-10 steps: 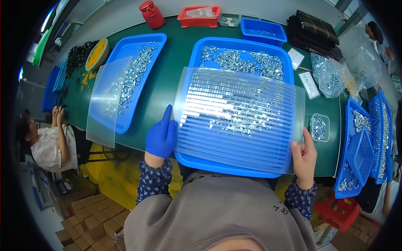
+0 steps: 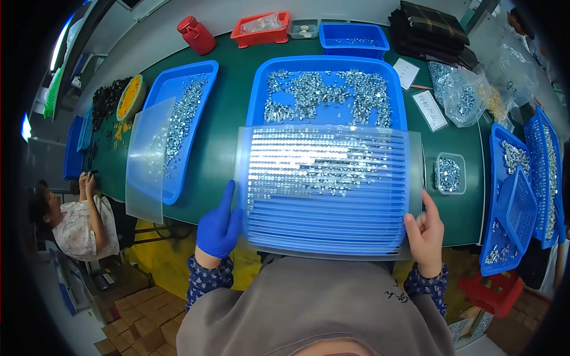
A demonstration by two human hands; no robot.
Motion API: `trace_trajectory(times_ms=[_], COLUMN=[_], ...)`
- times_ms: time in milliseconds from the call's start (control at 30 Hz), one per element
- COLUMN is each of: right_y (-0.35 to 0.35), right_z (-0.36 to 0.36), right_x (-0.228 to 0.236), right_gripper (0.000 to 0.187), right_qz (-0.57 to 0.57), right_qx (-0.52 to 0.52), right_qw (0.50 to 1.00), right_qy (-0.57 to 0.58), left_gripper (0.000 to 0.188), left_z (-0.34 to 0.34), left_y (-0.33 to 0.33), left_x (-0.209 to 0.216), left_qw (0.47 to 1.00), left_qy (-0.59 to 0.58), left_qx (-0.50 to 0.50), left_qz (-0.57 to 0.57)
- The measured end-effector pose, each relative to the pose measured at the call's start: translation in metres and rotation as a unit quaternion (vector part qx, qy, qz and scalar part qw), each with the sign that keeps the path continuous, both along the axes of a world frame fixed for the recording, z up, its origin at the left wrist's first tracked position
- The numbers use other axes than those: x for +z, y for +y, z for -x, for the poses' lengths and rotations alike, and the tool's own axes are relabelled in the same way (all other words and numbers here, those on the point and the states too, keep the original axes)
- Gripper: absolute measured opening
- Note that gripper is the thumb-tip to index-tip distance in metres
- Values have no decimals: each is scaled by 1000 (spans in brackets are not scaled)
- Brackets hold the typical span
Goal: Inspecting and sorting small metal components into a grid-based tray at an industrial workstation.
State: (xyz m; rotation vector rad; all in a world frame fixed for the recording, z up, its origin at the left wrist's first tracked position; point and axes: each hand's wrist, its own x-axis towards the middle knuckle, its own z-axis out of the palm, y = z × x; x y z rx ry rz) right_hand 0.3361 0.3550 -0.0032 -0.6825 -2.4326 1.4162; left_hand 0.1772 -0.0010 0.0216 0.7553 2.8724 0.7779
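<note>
A clear, grooved plastic panel [image 2: 326, 228] is held between my two hands, above the near part of a large blue tray [image 2: 258, 89]. Small shiny metal pieces [image 2: 279, 157] lie in rows along the grooves over its far half; the near grooves look bare. My left hand [image 2: 219, 230], in a blue glove, grips the panel's left edge with the index finger stretched along it. At the right edge, my bare right hand [image 2: 426, 234] holds on with the thumb on top and fingers partly hidden. More loose metal pieces [image 2: 320, 92] are scattered in the tray's uncovered far part.
Left stands another blue tray [image 2: 208, 74] of metal pieces, partly under a clear sheet [image 2: 145, 178]. A small clear box [image 2: 449, 173] of pieces sits right, near labels and bags. A red flask [image 2: 197, 37] and bins line the back. Another person [image 2: 77, 222] works at far left.
The panel has come nearer to me with both hands, uncovering more of the tray's far part. It looks more level, and its rows of pieces show more evenly. The whole view has also shifted slightly.
</note>
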Motion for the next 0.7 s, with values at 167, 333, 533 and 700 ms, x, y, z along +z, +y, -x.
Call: trace_trajectory(times_ms=[167,333,533,700], right_y=[-1,1,1,-2], right_z=[2,0,-3,4], right_x=[-3,-4,-7,-2], right_gripper=[55,55,56,60], right_qz=[69,77,88,140], right_qx=[-2,-4,-8,4], right_qw=[998,997,995,989], right_qy=[13,30,40,39], left_gripper=[53,61,62,42], left_z=[61,161,219,222], left_y=[19,127,192,196], left_x=[46,45,-19,-24], left_qw=[986,942,854,889], left_qy=[117,148,241,142], left_qx=[-118,-300,-428,-404], left_qz=[32,-5,174,163])
